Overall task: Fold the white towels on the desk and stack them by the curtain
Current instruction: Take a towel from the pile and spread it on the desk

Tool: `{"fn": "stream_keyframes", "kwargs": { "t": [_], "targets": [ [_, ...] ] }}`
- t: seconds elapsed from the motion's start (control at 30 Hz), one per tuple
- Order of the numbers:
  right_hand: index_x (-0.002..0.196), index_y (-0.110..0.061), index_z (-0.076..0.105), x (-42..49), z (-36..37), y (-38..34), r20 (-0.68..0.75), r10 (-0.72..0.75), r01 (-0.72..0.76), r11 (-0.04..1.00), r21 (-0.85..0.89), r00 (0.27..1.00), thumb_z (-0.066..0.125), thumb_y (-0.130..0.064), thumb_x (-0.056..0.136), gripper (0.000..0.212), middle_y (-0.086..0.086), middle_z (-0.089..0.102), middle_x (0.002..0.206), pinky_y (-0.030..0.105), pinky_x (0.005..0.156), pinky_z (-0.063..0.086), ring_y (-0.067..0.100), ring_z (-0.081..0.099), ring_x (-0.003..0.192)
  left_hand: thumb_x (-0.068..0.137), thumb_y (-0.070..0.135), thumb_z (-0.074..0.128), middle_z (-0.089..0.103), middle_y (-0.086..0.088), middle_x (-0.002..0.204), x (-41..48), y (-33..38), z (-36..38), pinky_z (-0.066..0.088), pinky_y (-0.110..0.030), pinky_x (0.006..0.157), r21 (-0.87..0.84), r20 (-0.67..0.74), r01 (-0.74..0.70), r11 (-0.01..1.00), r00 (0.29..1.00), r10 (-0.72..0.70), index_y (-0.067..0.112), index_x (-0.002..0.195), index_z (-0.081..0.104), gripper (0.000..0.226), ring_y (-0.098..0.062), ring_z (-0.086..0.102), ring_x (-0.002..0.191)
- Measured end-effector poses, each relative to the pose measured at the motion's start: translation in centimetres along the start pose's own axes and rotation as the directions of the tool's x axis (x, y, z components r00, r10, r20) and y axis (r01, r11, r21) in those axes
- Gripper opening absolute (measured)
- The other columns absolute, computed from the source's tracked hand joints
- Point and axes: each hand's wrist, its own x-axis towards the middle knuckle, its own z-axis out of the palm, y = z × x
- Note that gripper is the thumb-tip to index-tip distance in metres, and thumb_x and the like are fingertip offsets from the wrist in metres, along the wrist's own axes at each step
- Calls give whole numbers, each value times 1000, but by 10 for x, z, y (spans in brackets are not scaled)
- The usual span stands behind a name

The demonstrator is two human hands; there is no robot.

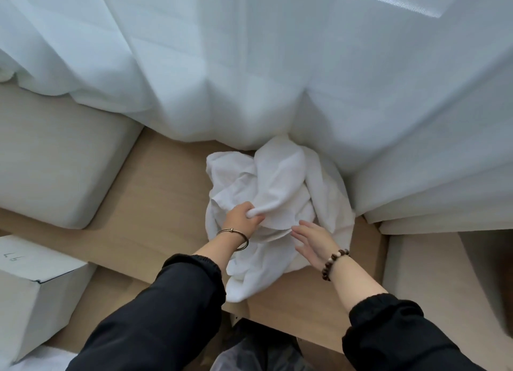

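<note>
Crumpled white towels (280, 182), none folded, heaped on the desk (161, 193) at the foot of the curtain (249, 65). The heap's long axis runs roughly 12 to 6 o'clock, from curtain hem to the desk's near edge, where a tail droops toward 7 o'clock. Left hand (244, 218): fingers curled round a bunched ridge at about 8 o'clock of the heap's centre. Right hand (313, 239): fingers straight and spread, holding nothing, at 3 o'clock of the left; whether it touches the cloth cannot be told. The bulk lies at 12 to 1 o'clock from both hands. Judgement: the left hand, already gripping, is placed to draw one towel free toward 6 o'clock.
</note>
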Motion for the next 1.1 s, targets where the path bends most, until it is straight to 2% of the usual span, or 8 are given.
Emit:
{"fn": "stream_keyframes", "kwargs": {
  "t": [0.2, 0.4, 0.53, 0.63, 0.73, 0.8, 1.0, 1.1],
  "targets": [
    [150, -20, 17, -39, -21, -29, -88, -296, 240, 887, -396, 951, 67, -22, 87, 80, 3, 25, 153, 29, 99, 35, 16, 35, 134, 83, 13, 67, 45, 11, 57, -25, 53, -27, 32, -16, 55, 0, -142, -297, 955, 945, 294, 22, 69, 47, 26, -5, 43, 58],
    [150, -32, 4, -90, -24, -91, 116, -569, 495, 576, -650, 814, 80, -32, 72, 109, -11, 10, 155, 32, 114, 23, 9, 15, 142, 83, 3, 64, 47, -3, 63, -55, 125, -56, 37, -28, 62, -89, -161, -501, 861, 860, 484, 1, 79, 53, 11, -16, 41, 61],
    [150, -29, -1, -113, -11, -122, 245, -655, 568, 341, -749, 715, 88, -31, 59, 127, -4, 0, 158, 21, 111, 8, 5, -2, 143, 80, -4, 63, 52, 14, 61, -77, 175, -64, 36, -10, 57, -167, -172, -599, 784, 800, 575, 9, 78, 58, 14, 0, 44, 57],
    [149, -24, 14, -127, 1, -140, 321, -710, 634, 226, -739, 627, 91, -31, 51, 125, 3, 17, 155, 35, 117, 18, 15, 11, 144, 81, -5, 63, 46, 13, 59, -89, 209, -71, 33, -11, 54, -267, -165, -606, 749, 795, 584, 19, 71, 52, 28, 3, 40, 53],
    [119, -49, 41, -141, 9, -153, 227, -806, 715, 308, -628, 547, 81, -36, 49, 82, -23, 55, 113, 28, 84, 51, -3, 54, 106, 79, 1, 64, 43, 9, 58, -99, 232, -79, 33, -16, 55, -321, -180, -639, 699, 766, 617, 19, 66, 48, 27, -3, 39, 56],
    [101, -55, 43, -148, 9, -158, 137, -806, 686, 385, -617, 576, 73, -41, 57, 55, -30, 59, 92, 12, 62, 46, -13, 57, 84, 78, 3, 64, 44, 4, 61, -103, 241, -84, 33, -25, 59, -357, -174, -650, 671, 752, 635, 18, 67, 50, 23, -12, 40, 62],
    [74, -5, 56, -164, -2, -175, 61, -845, 699, 397, -595, 532, 67, -22, 79, 20, -4, 54, 65, 23, 55, 37, 10, 46, 61, 77, 20, 70, 62, 12, 71, -110, 249, -103, 44, -22, 69, -367, -145, -644, 671, 752, 643, 26, 78, 65, 8, -6, 56, 71],
    [77, 3, 56, -184, -6, -183, 41, -864, 736, 402, -545, 502, 66, -15, 81, 21, 2, 52, 66, 24, 56, 37, 12, 44, 62, 70, 34, 73, 62, 15, 107, -106, 247, -107, 43, -17, 86, -285, -116, -622, 729, 778, 617, 37, 114, 58, 47, 0, 57, 101]
  ]
}}
